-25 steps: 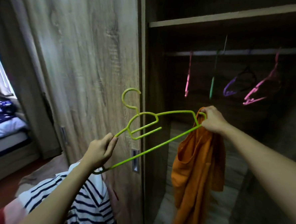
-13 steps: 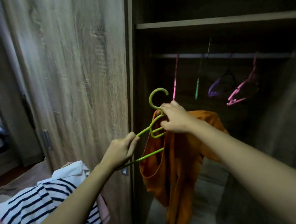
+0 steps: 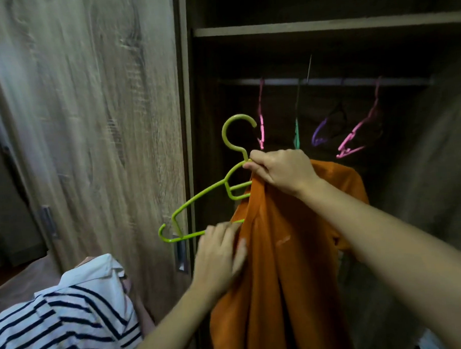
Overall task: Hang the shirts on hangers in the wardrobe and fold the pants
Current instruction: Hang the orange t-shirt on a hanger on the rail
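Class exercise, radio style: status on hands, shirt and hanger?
Right hand gripping green hanger neck and orange shirt. Left hand on shirt. Hanger's left end bare. Rail unobstructed.

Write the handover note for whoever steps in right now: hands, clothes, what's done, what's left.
Right hand: grips the green hanger at its neck, along with the orange shirt.
Left hand: at the shirt's edge by the hanger's lower bar, grip unclear.
Done: shirt covers the hanger's right side.
Left: pull it over the bare left arm, hook it on the rail beside the empty hangers, then the striped shirt. No pants in view.
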